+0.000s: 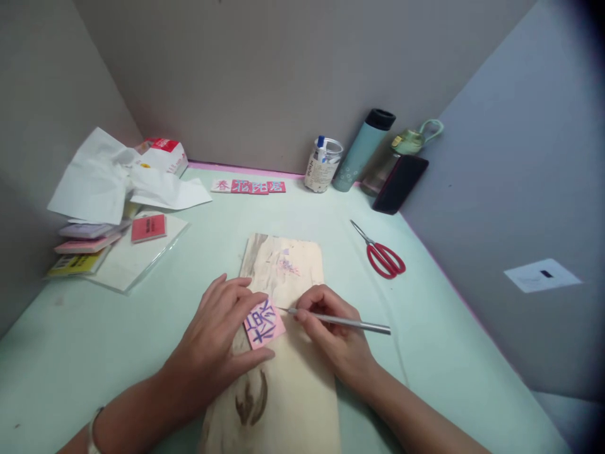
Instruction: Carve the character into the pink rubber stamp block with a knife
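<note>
A pink square block (pixel 265 323) with a purple Chinese character drawn on it lies on a pale wooden board (pixel 302 391). My left hand (pixel 227 328) grips this block between thumb and fingers, holding it tilted on the board. Pinched in my right hand (pixel 333 328) is a slim silver craft knife (pixel 363 325), its thin tip pointing left at the block's right edge. Whether the tip touches the block I cannot tell. Pinkish marks and a dark knot show on the board.
Red-handled scissors (pixel 385 258) lie to the right. Carved squares (pixel 249 186) line the back, near a jar (pixel 323 165), a teal bottle (pixel 363 151) and a phone (pixel 401 183). At left are crumpled paper (pixel 97 180), a red block (pixel 149 228) and stacked packs (pixel 87 244).
</note>
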`<move>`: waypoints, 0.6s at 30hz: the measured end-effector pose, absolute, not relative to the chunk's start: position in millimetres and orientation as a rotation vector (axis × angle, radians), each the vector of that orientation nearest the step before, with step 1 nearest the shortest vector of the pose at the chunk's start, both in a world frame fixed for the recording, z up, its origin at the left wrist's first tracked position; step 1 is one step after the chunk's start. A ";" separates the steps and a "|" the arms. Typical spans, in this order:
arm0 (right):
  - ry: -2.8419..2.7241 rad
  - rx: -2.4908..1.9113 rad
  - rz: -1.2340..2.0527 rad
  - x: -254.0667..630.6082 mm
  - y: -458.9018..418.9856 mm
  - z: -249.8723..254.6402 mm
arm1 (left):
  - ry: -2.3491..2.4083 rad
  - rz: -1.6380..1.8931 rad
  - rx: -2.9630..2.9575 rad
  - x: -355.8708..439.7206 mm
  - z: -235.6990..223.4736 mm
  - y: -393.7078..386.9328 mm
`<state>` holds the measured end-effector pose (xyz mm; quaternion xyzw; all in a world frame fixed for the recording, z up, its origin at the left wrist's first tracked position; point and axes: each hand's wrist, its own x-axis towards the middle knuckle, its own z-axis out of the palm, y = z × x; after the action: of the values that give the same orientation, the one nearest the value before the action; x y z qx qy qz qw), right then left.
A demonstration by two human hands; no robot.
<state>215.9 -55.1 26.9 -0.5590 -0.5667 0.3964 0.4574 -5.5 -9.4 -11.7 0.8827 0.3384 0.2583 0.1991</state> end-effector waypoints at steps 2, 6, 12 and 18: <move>-1.376 -1.383 1.021 218.3 -53.4 26.8 | 0.952 0.729 2.453 -5.6 -11.6 -9.6; -1.356 -1.387 1.086 220.6 -52.7 25.1 | 0.953 0.733 2.443 -6.7 -11.5 -9.7; -1.260 -1.440 1.071 215.3 -52.0 21.0 | 0.949 0.756 2.426 -6.6 -12.2 -10.0; -1.328 -1.446 1.054 212.7 -50.5 20.5 | 0.948 0.747 2.425 -5.6 -11.8 -10.2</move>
<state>212.7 -50.5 20.5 -0.5825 -0.5348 0.4244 0.4411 -5.6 -10.2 -11.8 0.8743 0.3420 0.2692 0.2149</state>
